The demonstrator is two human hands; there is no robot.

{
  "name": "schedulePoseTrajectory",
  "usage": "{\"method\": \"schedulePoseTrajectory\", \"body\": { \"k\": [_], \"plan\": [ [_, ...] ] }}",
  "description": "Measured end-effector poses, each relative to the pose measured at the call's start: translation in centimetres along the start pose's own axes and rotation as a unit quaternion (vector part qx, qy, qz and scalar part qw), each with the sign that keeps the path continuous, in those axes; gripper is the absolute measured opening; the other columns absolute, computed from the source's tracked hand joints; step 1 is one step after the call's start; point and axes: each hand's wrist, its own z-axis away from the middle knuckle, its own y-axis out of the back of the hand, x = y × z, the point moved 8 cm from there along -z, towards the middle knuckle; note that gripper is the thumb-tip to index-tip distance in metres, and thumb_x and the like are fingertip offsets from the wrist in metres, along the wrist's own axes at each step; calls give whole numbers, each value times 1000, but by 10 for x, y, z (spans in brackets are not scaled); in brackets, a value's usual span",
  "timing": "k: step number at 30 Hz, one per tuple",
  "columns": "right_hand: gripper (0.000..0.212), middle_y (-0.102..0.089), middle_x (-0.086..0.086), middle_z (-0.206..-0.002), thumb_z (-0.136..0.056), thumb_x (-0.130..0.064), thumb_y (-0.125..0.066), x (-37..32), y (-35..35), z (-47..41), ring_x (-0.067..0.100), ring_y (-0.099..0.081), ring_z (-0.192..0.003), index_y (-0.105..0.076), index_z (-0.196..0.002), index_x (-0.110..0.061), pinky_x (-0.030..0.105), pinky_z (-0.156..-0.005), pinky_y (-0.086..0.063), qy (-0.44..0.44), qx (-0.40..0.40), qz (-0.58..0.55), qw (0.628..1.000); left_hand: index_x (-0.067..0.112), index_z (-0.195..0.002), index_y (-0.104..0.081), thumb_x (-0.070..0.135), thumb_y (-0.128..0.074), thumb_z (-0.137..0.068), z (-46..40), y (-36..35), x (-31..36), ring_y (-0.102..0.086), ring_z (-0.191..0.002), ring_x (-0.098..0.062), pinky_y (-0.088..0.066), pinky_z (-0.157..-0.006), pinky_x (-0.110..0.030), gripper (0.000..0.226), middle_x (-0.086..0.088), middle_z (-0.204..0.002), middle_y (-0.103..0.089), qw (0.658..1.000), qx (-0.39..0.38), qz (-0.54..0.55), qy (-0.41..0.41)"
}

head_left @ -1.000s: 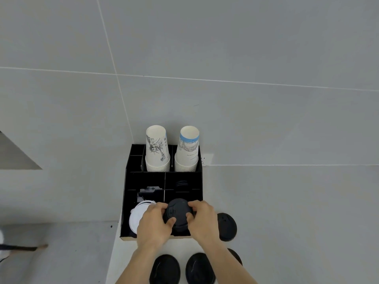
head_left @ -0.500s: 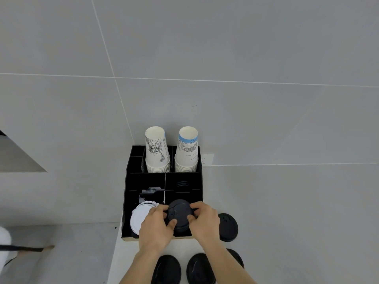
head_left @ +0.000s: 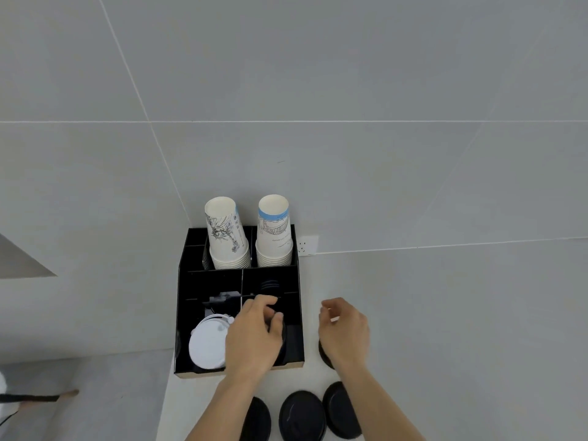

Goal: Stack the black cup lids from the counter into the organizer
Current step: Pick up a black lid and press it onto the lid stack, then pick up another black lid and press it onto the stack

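The black lid (head_left: 280,337) I am placing sits in the front right compartment of the organizer (head_left: 183,313), just below the centre of the frame. My left hand (head_left: 254,337) lies over it, fingers curled and the thumb against its right edge, so most of it is hidden; I cannot tell whether I am gripping it or only resting on it. To its left, in the front left compartment, white lids (head_left: 206,343) lean tilted toward me. Behind them, a middle compartment holds a few more black lids (head_left: 269,284), dark and hard to make out.

My right hand (head_left: 345,329) hovers just right of the organizer, fingers loosely bent and apart, holding nothing. Under its wrist another black lid on the counter (head_left: 324,354) shows only as a dark sliver. Three more loose lids lie along the bottom edge of the frame: one (head_left: 259,420) partly behind my left forearm, one (head_left: 302,416) between my arms, and one (head_left: 337,412) partly under my right forearm.

At the back of the organizer, two stacks of paper cups stand upside down: a sketch-printed stack (head_left: 226,238) on the left and a blue-banded stack (head_left: 274,233) on the right. A white wall socket (head_left: 308,245) sits just right of them, on the grey tiled wall (head_left: 350,90).
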Motion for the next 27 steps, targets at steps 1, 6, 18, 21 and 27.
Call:
{"method": "schedulePoseTrajectory", "body": {
  "k": [1,6,18,21,27],
  "plan": [
    [18,-71,-9,-92,-88,-25,-59,12,6,-5,13,-67,-81,-69,-102,-27,31,-74,-54,-21,-5,5,1000,37,-111,-58,32,-62,-88,3,-10,14,-61,-74,-3,-55,-74,-29,24,15,-87,-63,999,-21,18,-16],
    [30,-69,-2,-113,-90,-23,-57,65,11,-18,19,-64,-102,-64,-119,-24,35,-88,-52,-94,-76,17,992,34,-117,-59,29,-60,-90,30,-84,43,-63,-77,-3,-52,-76,-20,28,14,-96,-66,982,-156,105,7],
    [51,-48,8,-145,-94,-7,-43,98,-9,4,24,-47,-132,-41,-144,-16,33,-111,-38,-146,-226,-52,962,25,-149,-26,30,-55,-92,50,-171,8,-47,-128,-22,-40,-112,-41,65,-6,-142,-47,935,-279,129,179],
    [50,-50,8,-143,-94,-7,-43,101,-9,5,24,-48,-130,-42,-143,-16,34,-109,-40,-156,-226,-62,960,27,-152,-18,31,-51,-95,56,-173,14,-52,-120,-20,-43,-104,-33,66,-6,-140,-50,918,-302,155,206],
    [35,-65,6,-122,-93,-12,-50,106,9,3,22,-61,-108,-59,-127,-15,36,-96,-51,-179,-145,-80,970,25,-149,-27,26,-50,-96,56,-166,20,-57,-107,-16,-45,-90,-27,58,-1,-127,-57,924,-275,181,194]
  ]
}}
